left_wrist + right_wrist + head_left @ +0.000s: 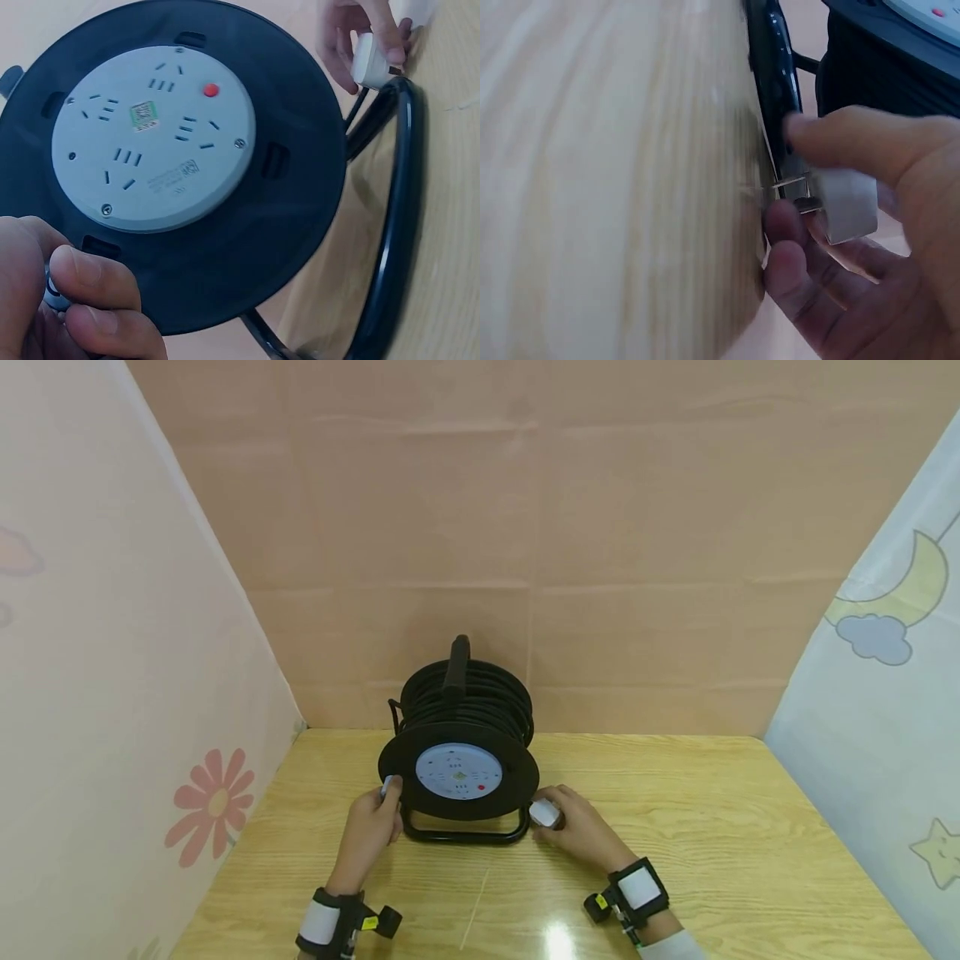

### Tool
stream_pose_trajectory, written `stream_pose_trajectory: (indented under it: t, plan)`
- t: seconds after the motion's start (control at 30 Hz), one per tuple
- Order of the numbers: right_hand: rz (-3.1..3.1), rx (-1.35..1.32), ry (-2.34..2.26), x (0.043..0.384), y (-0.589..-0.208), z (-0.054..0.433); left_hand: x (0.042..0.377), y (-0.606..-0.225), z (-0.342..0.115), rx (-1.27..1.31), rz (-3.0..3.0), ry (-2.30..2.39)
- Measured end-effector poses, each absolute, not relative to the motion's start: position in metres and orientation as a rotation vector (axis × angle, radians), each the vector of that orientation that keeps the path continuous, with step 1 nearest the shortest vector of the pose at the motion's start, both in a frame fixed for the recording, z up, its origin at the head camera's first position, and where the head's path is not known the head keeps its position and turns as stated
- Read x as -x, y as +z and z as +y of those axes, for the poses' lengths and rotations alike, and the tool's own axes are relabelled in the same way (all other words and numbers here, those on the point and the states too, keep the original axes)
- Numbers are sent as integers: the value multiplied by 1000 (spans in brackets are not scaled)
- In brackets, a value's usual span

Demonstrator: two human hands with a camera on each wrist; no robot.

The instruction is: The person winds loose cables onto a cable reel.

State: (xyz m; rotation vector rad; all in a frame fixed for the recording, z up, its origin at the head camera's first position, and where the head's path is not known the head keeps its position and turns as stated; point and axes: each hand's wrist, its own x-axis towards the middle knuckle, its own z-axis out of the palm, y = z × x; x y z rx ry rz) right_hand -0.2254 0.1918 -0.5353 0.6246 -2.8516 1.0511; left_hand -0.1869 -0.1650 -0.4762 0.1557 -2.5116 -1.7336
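A black cable reel [450,731] stands on the table, wound with black cable. On its front is a pale socket disc [459,772] with a red button, seen close in the left wrist view. My left hand [367,827] grips a small grey-blue knob [54,294] at the lower left of the front flange; the fingers hide most of it. Beside the reel's lower right, my right hand [581,831] holds a white plug [545,813] between thumb and fingers. Metal prongs show on the plug [847,206] in the right wrist view, near the black tube foot.
The reel's black tube stand [465,837] rests on the wood-grain table [675,827]. A black carrying handle [457,668] rises over the drum. Behind is a tan paper-like wall [637,527]; printed white panels flank both sides. Each wrist wears a strapped camera.
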Motion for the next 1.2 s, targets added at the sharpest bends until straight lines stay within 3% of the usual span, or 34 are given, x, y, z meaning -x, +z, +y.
stream_pose_trajectory:
  t: [0.17, 0.5, 1.2]
  plan:
    - [-2797, -698, 1049, 226, -536, 188, 188, -471, -165, -131, -2484, -1742]
    - [-2800, -544, 1228, 226, -531, 178, 186, -457, -164, -103, -2421, -1774]
    - [-2835, -643, 1023, 230, -530, 155, 185, -447, -161, 113, -2387, -1897]
